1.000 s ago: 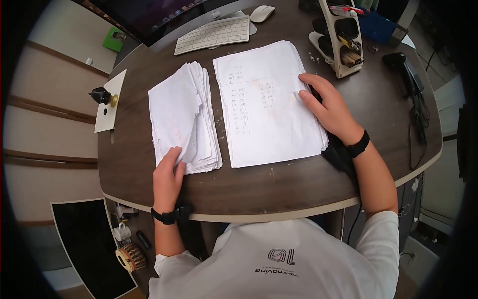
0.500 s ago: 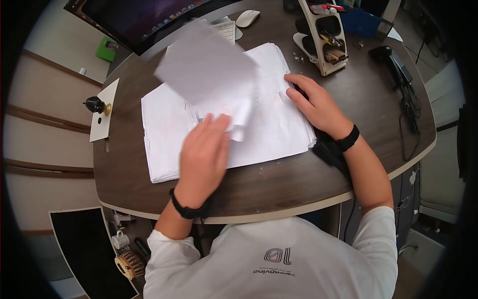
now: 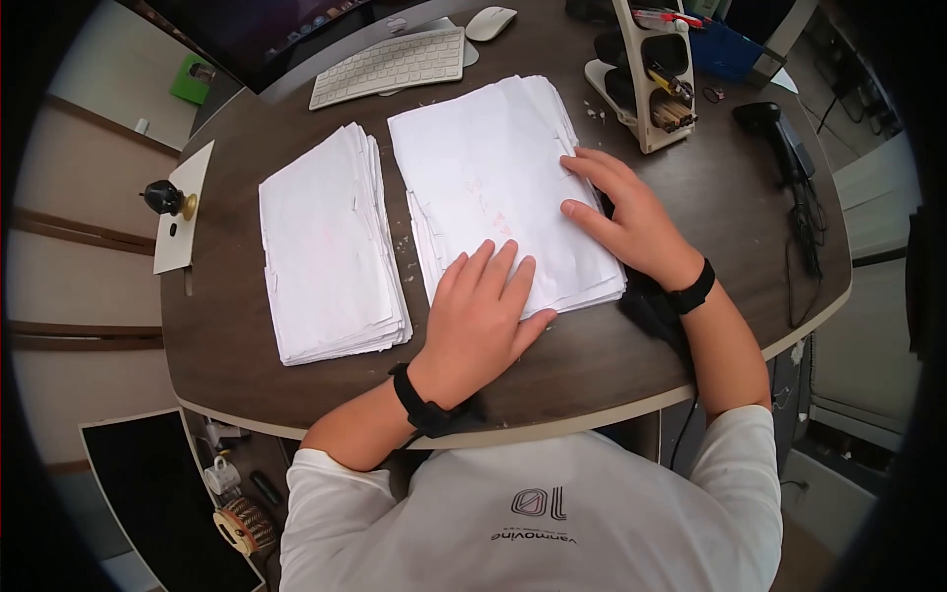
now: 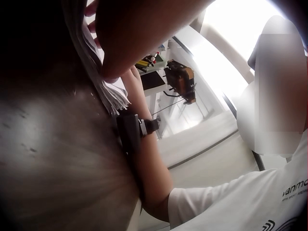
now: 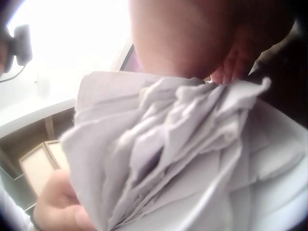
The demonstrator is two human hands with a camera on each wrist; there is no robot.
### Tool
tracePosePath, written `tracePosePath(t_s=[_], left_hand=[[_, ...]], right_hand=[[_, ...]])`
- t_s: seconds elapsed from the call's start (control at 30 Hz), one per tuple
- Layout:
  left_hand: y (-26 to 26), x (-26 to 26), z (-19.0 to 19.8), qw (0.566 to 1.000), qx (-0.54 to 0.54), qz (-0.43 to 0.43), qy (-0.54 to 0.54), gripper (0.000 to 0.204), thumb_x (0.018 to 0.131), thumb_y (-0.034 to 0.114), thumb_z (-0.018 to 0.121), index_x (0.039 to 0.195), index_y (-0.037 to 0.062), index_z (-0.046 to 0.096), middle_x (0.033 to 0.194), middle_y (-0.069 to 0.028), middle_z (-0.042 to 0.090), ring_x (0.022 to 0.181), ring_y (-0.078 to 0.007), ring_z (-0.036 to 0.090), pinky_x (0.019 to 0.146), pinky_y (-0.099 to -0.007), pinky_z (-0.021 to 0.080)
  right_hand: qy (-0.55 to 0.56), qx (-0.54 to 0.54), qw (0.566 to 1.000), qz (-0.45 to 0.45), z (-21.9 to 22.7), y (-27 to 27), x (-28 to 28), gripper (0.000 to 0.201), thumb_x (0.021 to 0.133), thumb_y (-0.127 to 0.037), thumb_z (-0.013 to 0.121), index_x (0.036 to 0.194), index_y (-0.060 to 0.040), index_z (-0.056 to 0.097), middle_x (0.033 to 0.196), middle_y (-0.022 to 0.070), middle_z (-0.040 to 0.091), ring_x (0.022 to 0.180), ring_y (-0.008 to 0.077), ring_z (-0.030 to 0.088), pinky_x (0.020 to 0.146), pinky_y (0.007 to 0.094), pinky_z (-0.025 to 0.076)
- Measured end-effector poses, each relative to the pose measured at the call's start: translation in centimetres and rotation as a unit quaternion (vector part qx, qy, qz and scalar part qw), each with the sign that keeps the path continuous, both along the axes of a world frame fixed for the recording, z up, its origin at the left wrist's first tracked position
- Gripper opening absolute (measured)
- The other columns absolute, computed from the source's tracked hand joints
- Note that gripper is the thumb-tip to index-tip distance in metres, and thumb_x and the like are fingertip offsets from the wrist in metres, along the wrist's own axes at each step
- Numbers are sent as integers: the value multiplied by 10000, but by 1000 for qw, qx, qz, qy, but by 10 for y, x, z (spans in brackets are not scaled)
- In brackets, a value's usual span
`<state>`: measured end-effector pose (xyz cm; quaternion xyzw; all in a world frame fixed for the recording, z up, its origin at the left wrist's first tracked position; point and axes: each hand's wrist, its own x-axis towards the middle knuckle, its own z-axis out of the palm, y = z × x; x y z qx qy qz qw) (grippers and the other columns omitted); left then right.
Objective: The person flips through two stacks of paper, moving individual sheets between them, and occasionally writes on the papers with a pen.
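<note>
Two stacks of white paper lie side by side on the dark desk (image 3: 552, 370). My left hand (image 3: 478, 321) rests on the near part of the right stack (image 3: 473, 138), fingers spread and pointing away from me. At that stack's right edge is my right hand (image 3: 636, 217), thumb and index fingertip on the top sheet. The top sheet bears faint reddish marks. To the left, the other stack (image 3: 321, 247) is untouched. The right wrist view shows the right stack's uneven, crumpled sheet edges (image 5: 159, 144) close up, with my left hand (image 5: 60, 202) beyond.
Behind the stacks are a keyboard (image 3: 395, 67), a mouse (image 3: 490, 23) and a monitor. A pen holder (image 3: 656, 84) stands at the back right, and a black scanner-like device (image 3: 784, 148) with a cable lies farther right. Paper scraps dot the desk.
My left hand lifted a sheet from the left stack, swung it rightward and laid it on the right stack, covering the handwritten page. My right hand has stayed at the right stack's edge.
</note>
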<state>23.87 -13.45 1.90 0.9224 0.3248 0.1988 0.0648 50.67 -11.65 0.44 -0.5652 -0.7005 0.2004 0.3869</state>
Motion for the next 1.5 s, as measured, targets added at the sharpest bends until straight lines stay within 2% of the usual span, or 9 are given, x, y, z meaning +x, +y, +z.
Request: tracePosePath(t_s=[0.4,0.53,0.77,1.1,1.17,1.27,1.3,1.4,1.5], left_hand=[[16,-29,22,999,-13,-48,-12,487,849,283,833,1267,68,705,1430,-161,631,1399,-391,545,1199,-636,370],[48,-92,37,997,-17,-13,-68,514,857,238,842,1323,71,704,1491,-179,607,1416,-395,534,1196,-527,417],[65,-156,17,949,-189,226,111,1229,687,614,924,1667,101,386,1739,-289,261,1619,-505,189,1295,-596,213],[63,-164,6,959,-161,213,97,776,963,464,748,1605,110,496,1717,-266,341,1599,-498,264,1282,-512,295],[73,-172,-3,979,-63,195,3,562,1039,407,679,1496,85,618,1462,-244,636,1375,-408,584,1132,-436,461],[75,-170,19,933,-217,260,-117,452,1085,356,609,1331,-14,691,1211,-215,753,1088,-393,706,966,-408,537],[75,-170,28,922,-234,286,-118,433,1121,345,572,1221,-57,696,881,-102,720,745,-244,590,742,-392,502],[71,-168,25,896,-220,263,-281,436,1137,360,557,1171,-51,698,775,-3,604,710,-148,436,653,-385,432],[49,-130,46,898,-242,209,-302,430,1147,320,532,1281,-62,680,971,-59,705,892,-150,579,813,-347,494]], right_hand=[[-14,-16,1000,18,2,0,2,570,932,-269,817,1444,-81,651,1537,211,566,1381,374,575,1116,433,491],[-14,-1,1000,17,-1,4,3,554,937,-271,810,1433,-77,657,1528,210,571,1390,373,569,1141,428,469],[-20,-6,1000,7,-1,4,0,517,953,-259,792,1414,-63,665,1522,220,573,1411,379,552,1157,439,456],[-26,-32,999,5,2,2,-4,510,958,-230,786,1418,-47,664,1545,228,555,1445,374,525,1187,442,428],[-25,-32,999,6,3,5,-3,505,958,-226,785,1415,-46,666,1547,227,553,1447,372,523,1188,443,427],[-11,-32,999,3,0,5,-4,502,957,-223,786,1412,-46,668,1539,224,563,1442,371,530,1183,438,433],[-22,-21,1000,9,-2,7,-3,503,958,-227,784,1413,-45,667,1529,223,571,1433,370,539,1179,434,439],[-41,-4,999,-15,-2,4,0,504,962,-255,779,1409,-51,668,1502,221,593,1401,374,566,1162,422,458],[-27,3,1000,2,-5,4,2,496,964,-299,773,1393,-69,678,1499,224,594,1387,391,570,1149,427,471]])
